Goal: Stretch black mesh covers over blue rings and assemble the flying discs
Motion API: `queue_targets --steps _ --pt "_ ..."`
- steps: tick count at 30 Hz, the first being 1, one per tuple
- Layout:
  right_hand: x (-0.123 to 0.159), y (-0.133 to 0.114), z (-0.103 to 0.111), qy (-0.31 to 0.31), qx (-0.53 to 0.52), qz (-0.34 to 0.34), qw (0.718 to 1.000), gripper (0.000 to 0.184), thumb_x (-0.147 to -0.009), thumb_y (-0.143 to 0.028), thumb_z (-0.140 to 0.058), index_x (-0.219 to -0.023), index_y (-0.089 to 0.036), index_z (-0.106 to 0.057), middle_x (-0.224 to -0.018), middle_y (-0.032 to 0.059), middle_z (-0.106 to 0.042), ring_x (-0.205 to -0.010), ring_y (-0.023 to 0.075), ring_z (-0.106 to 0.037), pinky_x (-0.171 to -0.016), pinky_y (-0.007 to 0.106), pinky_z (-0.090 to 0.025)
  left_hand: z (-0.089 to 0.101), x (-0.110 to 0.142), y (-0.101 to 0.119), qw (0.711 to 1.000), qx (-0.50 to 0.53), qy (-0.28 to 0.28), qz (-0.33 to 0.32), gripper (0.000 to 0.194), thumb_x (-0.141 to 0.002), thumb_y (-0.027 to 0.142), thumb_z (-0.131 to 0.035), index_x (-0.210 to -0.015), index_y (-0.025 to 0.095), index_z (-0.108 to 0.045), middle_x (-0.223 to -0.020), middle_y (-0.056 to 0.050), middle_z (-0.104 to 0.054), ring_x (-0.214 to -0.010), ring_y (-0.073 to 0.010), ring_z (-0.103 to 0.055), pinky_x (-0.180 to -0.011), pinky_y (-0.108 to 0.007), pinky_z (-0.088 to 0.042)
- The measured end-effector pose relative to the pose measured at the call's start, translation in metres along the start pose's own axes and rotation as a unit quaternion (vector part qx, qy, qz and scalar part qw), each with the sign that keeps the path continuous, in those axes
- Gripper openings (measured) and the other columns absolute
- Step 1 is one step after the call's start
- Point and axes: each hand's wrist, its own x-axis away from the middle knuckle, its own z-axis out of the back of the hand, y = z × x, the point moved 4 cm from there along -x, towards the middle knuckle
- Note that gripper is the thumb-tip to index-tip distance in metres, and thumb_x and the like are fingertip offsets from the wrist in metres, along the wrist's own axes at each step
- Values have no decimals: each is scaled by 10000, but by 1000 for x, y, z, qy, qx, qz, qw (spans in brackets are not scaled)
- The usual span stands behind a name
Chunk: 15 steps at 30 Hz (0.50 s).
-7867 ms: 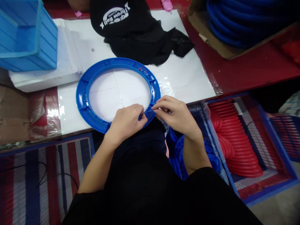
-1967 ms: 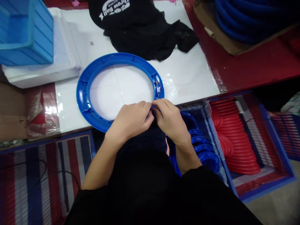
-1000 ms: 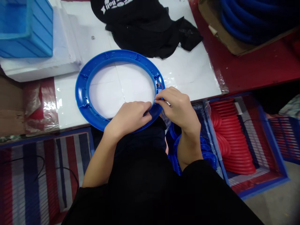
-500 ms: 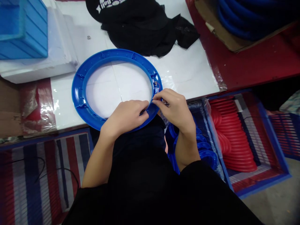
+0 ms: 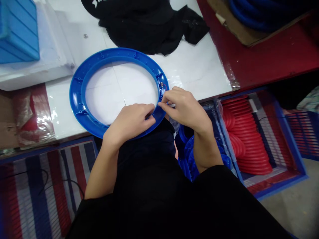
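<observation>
A blue plastic ring (image 5: 77,94) lies at the table's front edge, its hollow, ribbed side facing up. In its right-hand channel sits a small electronic part (image 5: 162,87) with a thin red wire. My left hand (image 5: 133,121) lies across the ring's lower right, its fingers closed at the inner wall; the fingertips are partly hidden. Just right of it, my right hand (image 5: 183,104) pinches thumb and forefinger together over the channel, close to the electronic part. Whatever is between those fingertips is too small to make out.
Black cloth (image 5: 149,26) lies behind the ring, near a small metal piece (image 5: 85,36). A blue bin (image 5: 21,31) stands at left on a white foam block (image 5: 57,43). Below right, a crate (image 5: 294,159) holds red rings (image 5: 251,142). A cardboard box (image 5: 245,35) holds blue tubing-like rings.
The view has shifted slightly, so the ring and table appear a little further left. My right hand has tilted a little and still pinches at the channel; my left hand keeps its place on the ring.
</observation>
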Motion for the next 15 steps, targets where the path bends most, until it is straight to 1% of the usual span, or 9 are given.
queue_targets --steps 5,9,12,15 --pt "0 -6 0 4 13 -39 999 263 -968 -154 -622 -765 -241 -479 -755 20 -576 -807 216 -542 -744 367 -380 0 0 -1 1000 5 6 5 188 -941 275 -503 -762 225 -479 -736 -12 -597 -661 -167 -472 -631 -327 -279" --pt "-5 -11 2 -10 -22 -79 997 268 -894 -94 -601 -706 -238 -474 -661 -3 -562 -676 165 -511 -671 349 -377 2 0 0 1000 1 11 7 181 -935 273 -515 -762 229 -486 -727 -13 -612 -653 -169 -486 -627 -325 -285" --pt "-18 -11 8 -26 -27 -72 997 286 -812 -82 -629 -643 -238 -459 -590 -21 -516 -624 145 -483 -623 341 -365 2 0 1 1000 -3 9 8 186 -938 269 -526 -757 228 -506 -737 -21 -640 -663 -174 -512 -627 -322 -294" --pt "-31 -10 14 -66 -28 -54 996 315 -753 -58 -648 -591 -232 -441 -559 -37 -464 -604 129 -464 -596 334 -351 3 1 2 1000 -5 8 11 188 -942 261 -532 -757 225 -530 -757 -27 -663 -679 -178 -535 -629 -320 -300"
